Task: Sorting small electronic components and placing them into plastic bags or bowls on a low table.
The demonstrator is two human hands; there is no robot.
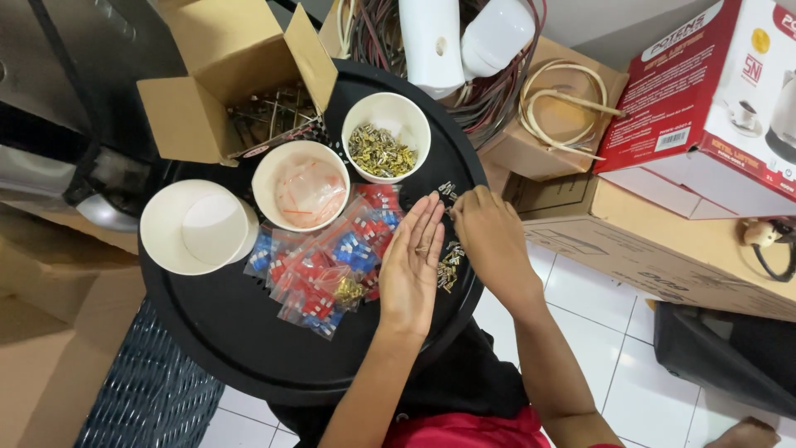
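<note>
Brass terminals [448, 267] at 3 o'clock on tray [249, 357]: my right hand [489, 236] pinches one, left hand [412, 264] spread flat; bowl [385, 137] part-filled, many left.

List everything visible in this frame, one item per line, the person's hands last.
Tray: one, black, round, centre.
Paper bowls: three, white, on the tray's upper part.
Metal terminals: many, brass, in the right-hand bowl; more loose by the hands.
Small bags: a pile, red and blue contents, tray middle.
Cardboard box: one, brown, open, upper left.
Kettle box: one, red and white, upper right.
Left hand: open, palm up.
Right hand: at the loose terminals.
</note>
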